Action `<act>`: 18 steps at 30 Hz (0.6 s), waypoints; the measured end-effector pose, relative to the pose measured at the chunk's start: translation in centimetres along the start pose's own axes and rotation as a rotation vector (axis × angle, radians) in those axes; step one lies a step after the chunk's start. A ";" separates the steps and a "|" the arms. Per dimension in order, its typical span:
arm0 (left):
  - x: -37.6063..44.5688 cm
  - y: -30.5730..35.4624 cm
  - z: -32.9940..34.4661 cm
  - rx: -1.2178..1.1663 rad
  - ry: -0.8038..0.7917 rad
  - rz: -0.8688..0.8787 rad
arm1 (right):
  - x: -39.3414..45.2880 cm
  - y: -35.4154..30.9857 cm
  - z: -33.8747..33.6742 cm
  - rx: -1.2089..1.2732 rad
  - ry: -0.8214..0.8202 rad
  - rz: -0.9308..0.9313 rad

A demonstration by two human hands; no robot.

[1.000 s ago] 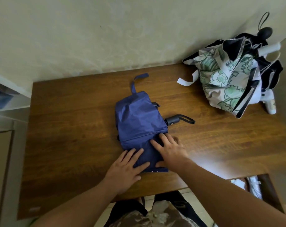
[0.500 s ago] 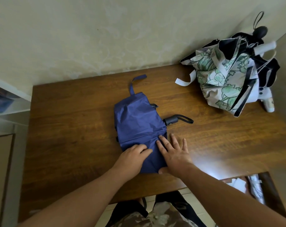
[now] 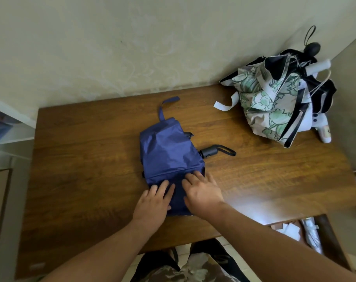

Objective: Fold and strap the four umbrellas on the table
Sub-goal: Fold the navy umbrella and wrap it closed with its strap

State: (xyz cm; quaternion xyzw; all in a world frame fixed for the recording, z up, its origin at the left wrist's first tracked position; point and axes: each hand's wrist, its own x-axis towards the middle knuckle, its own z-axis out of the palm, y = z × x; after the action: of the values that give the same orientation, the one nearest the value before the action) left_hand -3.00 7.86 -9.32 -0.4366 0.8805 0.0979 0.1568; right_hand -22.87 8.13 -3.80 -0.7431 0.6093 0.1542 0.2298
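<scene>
The head camera looks down on a brown wooden table [image 3: 91, 180] set against a pale patterned wall [image 3: 112, 47].

At the centre of the frame lies a blue umbrella [image 3: 169, 151], its canopy flattened into a rough rectangle. A blue strap [image 3: 165, 104] sticks out from its upper edge toward the wall. Its dark handle [image 3: 208, 152] pokes out on the right side, with a black wrist loop [image 3: 227, 150] trailing further right on the wood.

Just below centre, both hands rest on the lower part of the blue fabric. The left hand [image 3: 154, 202] lies flat with fingers extended, pressing the cloth down. The right hand [image 3: 202, 192] lies beside it, fingers spread and straight, also pressing on the fabric near a crease. The two hands are just beside each other, not gripping anything.

In the upper right, by the corner of the table, sits a loose heap of other umbrellas: a green floral umbrella [image 3: 270, 104] in front, with a white strap [image 3: 226, 103] curling to its left, and a black and white umbrella [image 3: 319, 92] behind it. A round black handle [image 3: 312, 48] and a white handle [image 3: 319, 66] stand above the heap.
</scene>
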 end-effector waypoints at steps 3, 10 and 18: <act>-0.1 -1.4 1.2 -0.030 0.066 0.079 | 0.4 0.2 1.1 0.061 -0.010 -0.022; -4.9 -6.6 2.5 -0.053 0.015 0.272 | -0.8 5.3 4.3 -0.060 -0.161 0.103; 1.7 -8.4 -6.4 -0.734 0.301 -0.469 | -0.5 4.8 4.1 -0.040 -0.175 0.126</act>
State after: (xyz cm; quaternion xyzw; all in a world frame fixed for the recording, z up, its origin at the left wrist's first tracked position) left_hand 1.53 -0.49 -4.24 -0.6601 0.6779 0.3005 -0.1198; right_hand -27.50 9.98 -7.75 -0.6915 0.6291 0.2446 0.2572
